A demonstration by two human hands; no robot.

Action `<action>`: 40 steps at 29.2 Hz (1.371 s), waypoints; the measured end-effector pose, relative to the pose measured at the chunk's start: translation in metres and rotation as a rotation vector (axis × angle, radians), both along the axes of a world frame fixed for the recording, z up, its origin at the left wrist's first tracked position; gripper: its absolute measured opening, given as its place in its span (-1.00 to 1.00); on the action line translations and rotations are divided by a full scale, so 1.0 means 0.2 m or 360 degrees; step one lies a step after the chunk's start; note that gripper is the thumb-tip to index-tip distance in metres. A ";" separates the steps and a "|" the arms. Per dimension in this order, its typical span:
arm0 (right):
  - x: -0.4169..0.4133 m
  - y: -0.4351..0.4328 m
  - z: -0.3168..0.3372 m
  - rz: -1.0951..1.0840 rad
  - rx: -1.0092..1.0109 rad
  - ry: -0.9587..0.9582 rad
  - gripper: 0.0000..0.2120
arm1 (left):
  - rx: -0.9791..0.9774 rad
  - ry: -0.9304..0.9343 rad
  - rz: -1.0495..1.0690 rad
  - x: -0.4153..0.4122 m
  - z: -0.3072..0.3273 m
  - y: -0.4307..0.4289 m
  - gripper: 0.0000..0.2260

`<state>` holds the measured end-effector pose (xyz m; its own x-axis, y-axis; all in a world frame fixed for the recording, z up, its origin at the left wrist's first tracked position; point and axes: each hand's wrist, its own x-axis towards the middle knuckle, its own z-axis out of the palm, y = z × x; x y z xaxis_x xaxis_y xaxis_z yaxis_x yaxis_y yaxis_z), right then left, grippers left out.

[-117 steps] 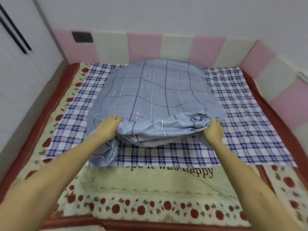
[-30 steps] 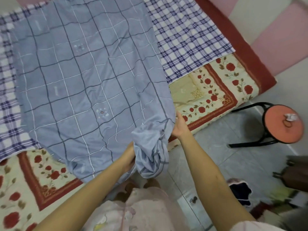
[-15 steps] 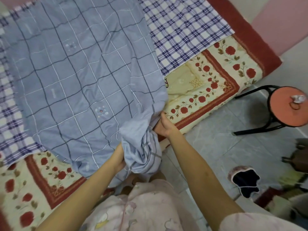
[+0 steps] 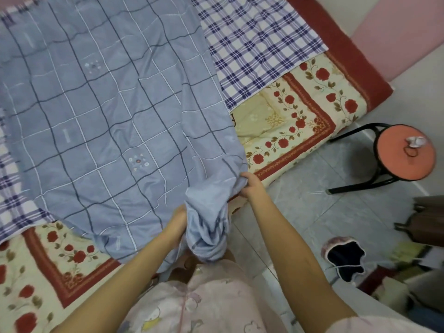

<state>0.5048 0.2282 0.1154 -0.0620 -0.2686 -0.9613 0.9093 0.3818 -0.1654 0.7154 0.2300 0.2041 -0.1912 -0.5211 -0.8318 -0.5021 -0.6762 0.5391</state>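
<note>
As left hand (image 4: 179,221) grips the bunched corner of the blue checked sheet (image 4: 108,111) at 6 o'clock and right hand (image 4: 251,186) pinches its edge at 5, rest spread over bed (image 4: 300,131) toward 11, looks mid-spread; next: pull the hands apart to unbunch the corner.

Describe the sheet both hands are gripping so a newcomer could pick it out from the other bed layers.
On the bed's rose-patterned quilt lies a purple-and-white checked sheet, and topmost is the grey-blue sheet. Its near corner is bunched in the left hand and right hand at the bed's edge. Only it has a wide grid of thin dark and white lines.
</note>
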 end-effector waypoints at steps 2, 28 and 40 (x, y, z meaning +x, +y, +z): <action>-0.15 0.02 0.04 -0.0210 -0.0071 0.0440 -0.60 | -0.0206 -0.0002 -0.0342 -0.08 -0.10 0.05 -0.90; -0.46 0.21 0.26 0.1753 -0.0676 0.2008 -0.45 | -0.0214 -0.0232 -0.1218 -0.40 -0.37 0.24 -0.51; -0.58 0.21 0.23 0.1301 -0.0318 0.1054 -0.89 | -0.0194 -0.0201 -0.1173 -0.39 -0.38 0.27 -0.49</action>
<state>0.3892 0.2699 0.1611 -0.2852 -0.6138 -0.7361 0.0961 0.7458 -0.6592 0.6380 0.2837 0.1276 -0.4328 -0.3851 -0.8151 -0.8640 -0.0808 0.4970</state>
